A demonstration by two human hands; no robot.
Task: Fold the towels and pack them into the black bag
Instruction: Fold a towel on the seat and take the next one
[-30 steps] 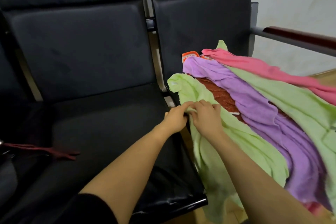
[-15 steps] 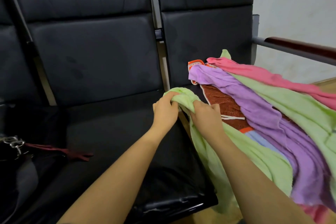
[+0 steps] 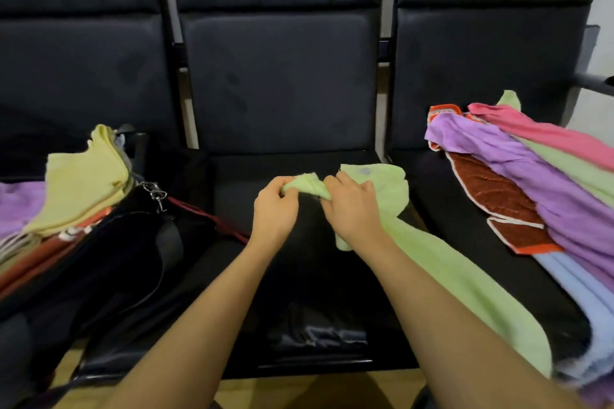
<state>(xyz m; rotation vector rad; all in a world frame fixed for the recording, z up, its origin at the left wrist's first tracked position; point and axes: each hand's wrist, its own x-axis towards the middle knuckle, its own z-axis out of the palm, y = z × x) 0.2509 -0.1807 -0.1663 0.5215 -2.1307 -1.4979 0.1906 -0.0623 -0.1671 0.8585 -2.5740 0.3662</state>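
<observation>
1. Light green towel (image 3: 442, 262) lay across the middle black seat (image 3: 299, 276), one end bunched between both hands above the seat, the rest trailing toward the lower right, over the seat's front right edge.
2. Left hand (image 3: 274, 209) gripped the bunched corner of the towel, fingers curled round the cloth, thumb on top.
3. Right hand (image 3: 352, 206) held the same towel just beside the left hand, fingers curled into the fabric; a fold of the towel stood up behind its knuckles.
4. The two hands were near each other, a short twisted stretch of cloth between them.
5. Black bag (image 3: 109, 262) sat on the left seat, reaching onto the middle seat's left edge. A metal clasp (image 3: 154, 194) and a dark red strap (image 3: 206, 217) ran from it toward the left hand, not touching it.
6. Folded towels lay stacked at the far left, touching the bag: a pale yellow towel (image 3: 83, 183) on top, a purple one (image 3: 20, 202) beside it, reddish-brown layers under.
7. Unfolded pile on the right seat: purple towel (image 3: 531, 176), pink towel (image 3: 548, 136), a second green towel (image 3: 578, 169), rust-red towel with white edging (image 3: 491, 199), light blue towel (image 3: 578, 292) lowest at the front.
8. Whether the bag was open could not be told.
</observation>
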